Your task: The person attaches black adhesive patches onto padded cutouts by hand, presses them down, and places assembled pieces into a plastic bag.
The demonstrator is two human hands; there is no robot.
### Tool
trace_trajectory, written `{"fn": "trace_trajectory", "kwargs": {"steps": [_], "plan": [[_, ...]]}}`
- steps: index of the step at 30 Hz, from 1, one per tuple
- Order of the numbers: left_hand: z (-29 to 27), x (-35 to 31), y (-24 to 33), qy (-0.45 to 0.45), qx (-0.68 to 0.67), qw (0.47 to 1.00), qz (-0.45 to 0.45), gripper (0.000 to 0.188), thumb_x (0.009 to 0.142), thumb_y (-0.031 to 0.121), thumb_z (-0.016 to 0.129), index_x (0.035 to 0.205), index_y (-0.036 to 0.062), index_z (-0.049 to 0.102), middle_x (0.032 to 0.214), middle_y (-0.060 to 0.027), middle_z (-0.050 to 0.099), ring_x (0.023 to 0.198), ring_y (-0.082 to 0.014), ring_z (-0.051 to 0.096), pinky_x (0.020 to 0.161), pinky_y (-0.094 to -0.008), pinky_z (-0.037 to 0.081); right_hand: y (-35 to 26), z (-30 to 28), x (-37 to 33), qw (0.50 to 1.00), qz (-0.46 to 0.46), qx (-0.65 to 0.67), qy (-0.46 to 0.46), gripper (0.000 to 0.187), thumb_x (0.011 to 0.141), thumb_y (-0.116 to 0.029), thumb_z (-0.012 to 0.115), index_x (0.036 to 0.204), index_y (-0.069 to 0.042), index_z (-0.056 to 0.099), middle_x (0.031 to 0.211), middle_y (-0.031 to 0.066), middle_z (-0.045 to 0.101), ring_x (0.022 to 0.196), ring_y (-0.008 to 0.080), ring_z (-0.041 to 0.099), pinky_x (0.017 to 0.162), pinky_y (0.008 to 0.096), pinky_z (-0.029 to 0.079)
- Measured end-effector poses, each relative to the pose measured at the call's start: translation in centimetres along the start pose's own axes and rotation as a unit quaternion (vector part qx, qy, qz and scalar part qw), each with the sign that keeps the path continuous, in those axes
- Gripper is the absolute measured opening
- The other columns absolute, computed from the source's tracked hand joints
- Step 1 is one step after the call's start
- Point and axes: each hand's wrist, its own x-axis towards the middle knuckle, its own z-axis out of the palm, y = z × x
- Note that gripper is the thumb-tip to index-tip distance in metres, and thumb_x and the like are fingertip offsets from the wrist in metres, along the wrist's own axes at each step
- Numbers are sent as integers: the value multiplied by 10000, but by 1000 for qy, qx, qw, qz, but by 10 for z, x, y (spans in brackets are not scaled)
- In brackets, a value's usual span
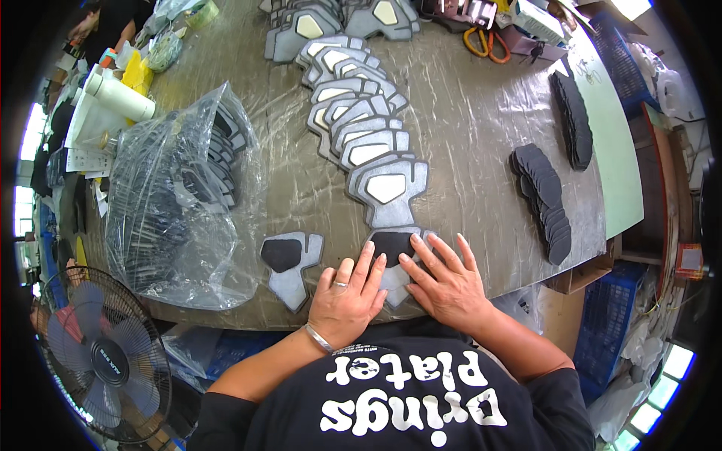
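My left hand (347,302) and right hand (453,286), both spread flat, touch the flat grey cut-out piece with a black patch (392,246), which lies between them on the glossy brown table (470,188); a black wire-caged fan (110,361) stands at left.

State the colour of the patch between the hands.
The patch is black, clearest in the head view.

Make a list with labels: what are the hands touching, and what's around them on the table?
Left hand: touching the black patch on a grey piece
Right hand: touching the same patch
Beside left hand: another grey piece, black-patched
Ahead: overlapping row of pale-patched grey pieces
Left: clear bag of dark pieces
Right: fanned black stack, second black stack behind it
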Motion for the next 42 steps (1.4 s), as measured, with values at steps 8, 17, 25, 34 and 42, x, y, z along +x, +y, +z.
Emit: {"fn": "trace_trajectory", "kwargs": {"steps": [8, 17, 25, 34, 42], "plan": [[5, -3, 0, 44, -77, 996, -29, 561, 799, 271, 721, 1302, 64, 581, 1414, -156, 502, 1160, -288, 505, 957, -402, 400, 14, -3, 29, 970, 103, 145, 168, 322, 802, -189, 777, 1038, -33, 623, 1209, 139, 588, 1149, 289, 561, 998, 459, 415], [-23, -22, -52, 167, -630, 703, -283, 431, 896, -50, 632, 1314, -36, 529, 1203, -120, 626, 1063, -149, 613, 923, -287, 499, 15, -3, 60, 937, 80, 265, 212, 487, 857, -209, 735, 1263, -4, 561, 1259, 192, 578, 1140, 355, 571, 936, 428, 479], [-33, -47, -97, 87, -81, 946, -300, 540, 766, 167, 769, 1266, 37, 613, 1180, -149, 592, 1070, -360, 553, 932, -434, 441, 68, -14, 99, 978, 144, 134, 71, 390, 827, -195, 758, 1118, 4, 591, 1113, 147, 614, 1039, 260, 610, 839, 379, 502], [-13, 26, -24, 133, -171, 973, -76, 550, 790, 134, 732, 1297, -3, 568, 1307, -158, 578, 1220, -327, 515, 1040, -416, 385, 59, -20, 49, 877, 244, 408, 65, 252, 857, -112, 727, 1052, 25, 645, 800, 61, 661, 673, 123, 627, 634, 270, 513], [-2, 70, 12, 72, -200, 975, 61, 481, 814, 182, 715, 1255, 23, 607, 1303, -133, 588, 1202, -310, 526, 1001, -410, 399, 146, -67, -4, 907, 347, -55, 233, 292, 785, -248, 769, 1007, -65, 721, 1047, 104, 652, 1000, 303, 628, 852, 391, 510]]}}
